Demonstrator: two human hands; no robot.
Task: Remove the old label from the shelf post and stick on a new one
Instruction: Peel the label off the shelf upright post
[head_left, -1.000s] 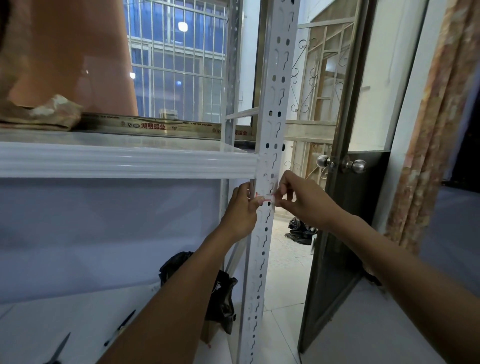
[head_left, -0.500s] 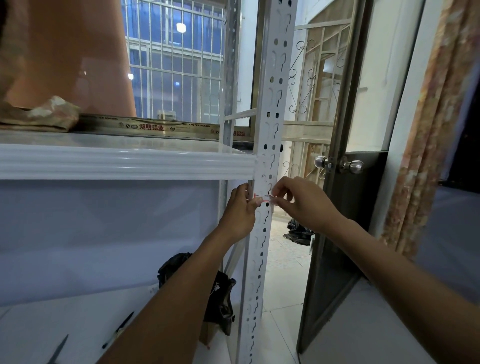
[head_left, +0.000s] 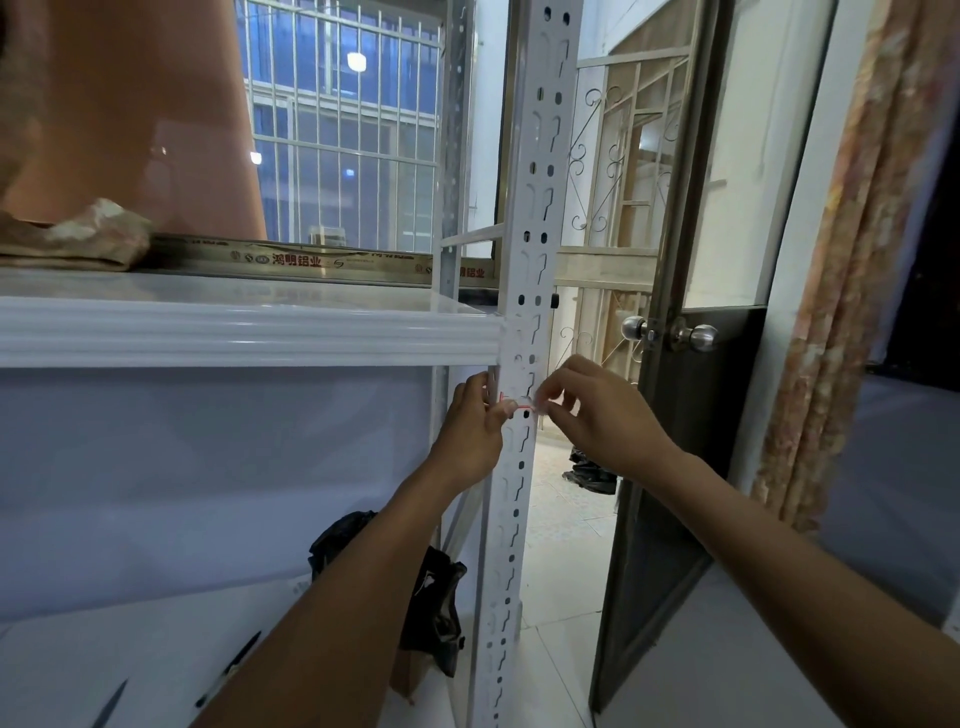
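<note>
Starting at the left, I have the white shelf board running across to the shelf post, a white upright punched with rows of slots and round holes. On the lower shelf a black pen lies near my left forearm, and a black bag sits beside the post. My left hand is raised just under the board, its grip closed to a thumb-and-forefinger pinch on the left end of the label. That label is a small pale strip with thin red lines, lying across the post's front face just below the board; I cannot tell how much of it is stuck down. My right hand pinches its right end, the other fingers loosely curled. Further right are a door knob and a patterned curtain.
</note>
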